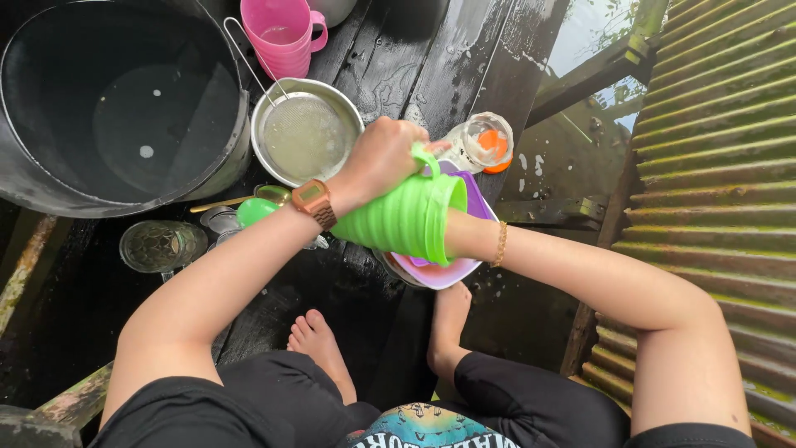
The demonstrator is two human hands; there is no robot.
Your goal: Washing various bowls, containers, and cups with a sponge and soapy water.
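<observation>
We see our left hand (383,156) clamped on the handle and rim of a green ribbed jug (408,217), held tilted over a stack of purple and pink bowls (439,270). Our right hand is sunk inside the jug, so we cannot tell its grip. Close behind stand a metal strainer in a pan (305,133), a clear bottle (481,143), a pink jug (283,35), a big black tub (116,108) and a glass (159,245) on wet planks (431,58).

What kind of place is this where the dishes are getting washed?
Probably an outdoor washing spot on a wet plank deck. A big black basin of water, a corrugated metal roof alongside, and the left hand gripping a green jug over a stack of bowls suggest it.
</observation>
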